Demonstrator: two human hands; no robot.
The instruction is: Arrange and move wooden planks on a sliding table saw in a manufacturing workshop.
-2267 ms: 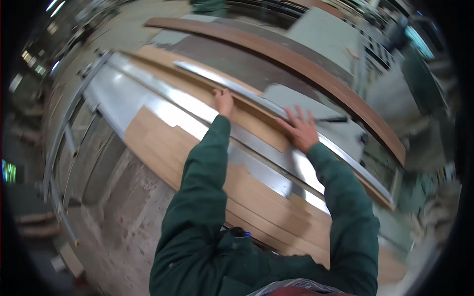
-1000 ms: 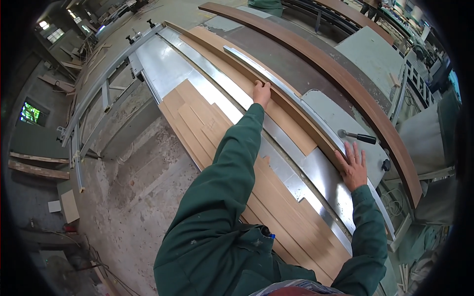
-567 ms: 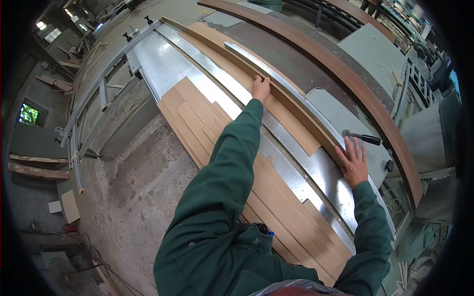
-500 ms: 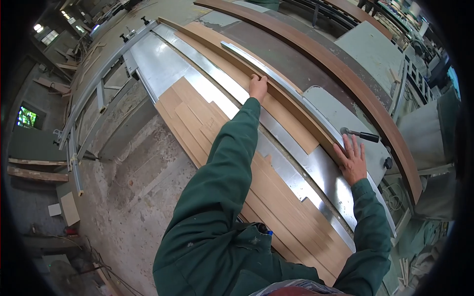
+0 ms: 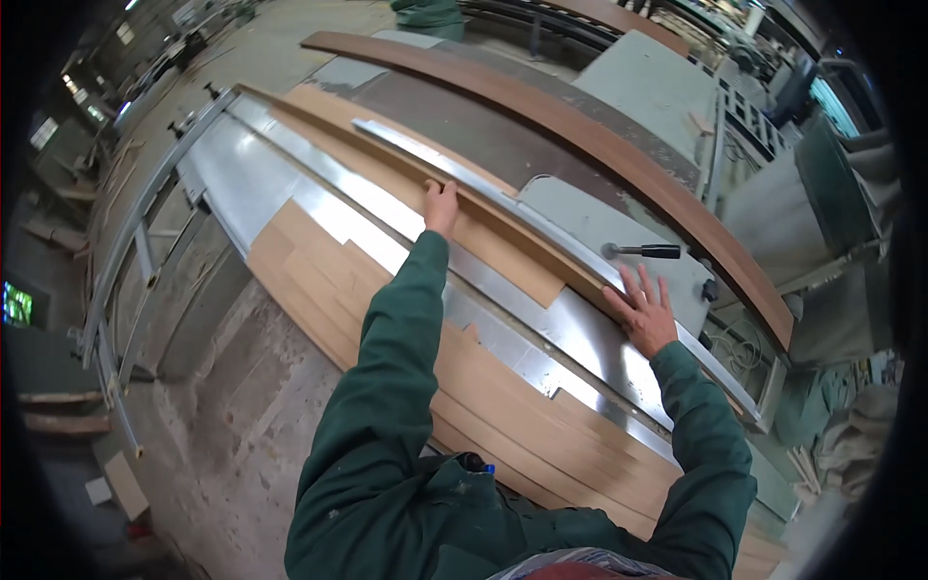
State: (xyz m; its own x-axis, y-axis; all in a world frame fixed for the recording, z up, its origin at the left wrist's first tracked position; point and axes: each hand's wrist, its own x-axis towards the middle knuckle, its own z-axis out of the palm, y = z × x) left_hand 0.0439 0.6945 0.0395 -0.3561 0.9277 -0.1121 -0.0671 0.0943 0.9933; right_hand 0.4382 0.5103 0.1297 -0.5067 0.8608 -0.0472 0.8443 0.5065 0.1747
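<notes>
A long, narrow wooden board (image 5: 532,242) stands on edge along a straight metal fence (image 5: 474,184). My left hand (image 5: 441,206) is closed over the top edge of this board, around its middle, with the fingertips curled over it. My right hand (image 5: 646,314) lies with fingers spread at the near right end of the board, reaching over toward the fence. The thumb and palm side are partly hidden. A flat light-brown board (image 5: 507,266) lies beside the upright one, on the shiny metal table (image 5: 594,333).
Several flat wooden strips (image 5: 512,387) lie along the near side. A black-handled lever (image 5: 648,251) sits on a grey plate beyond the fence. A long brown board (image 5: 570,150) lies farther back. A metal frame (image 5: 145,213) extends at left; a person in green (image 5: 428,14) stands behind.
The whole view has swung, so the table and boards appear farther left and slightly turned. Both hands keep about the same places on the upright board and by the fence.
</notes>
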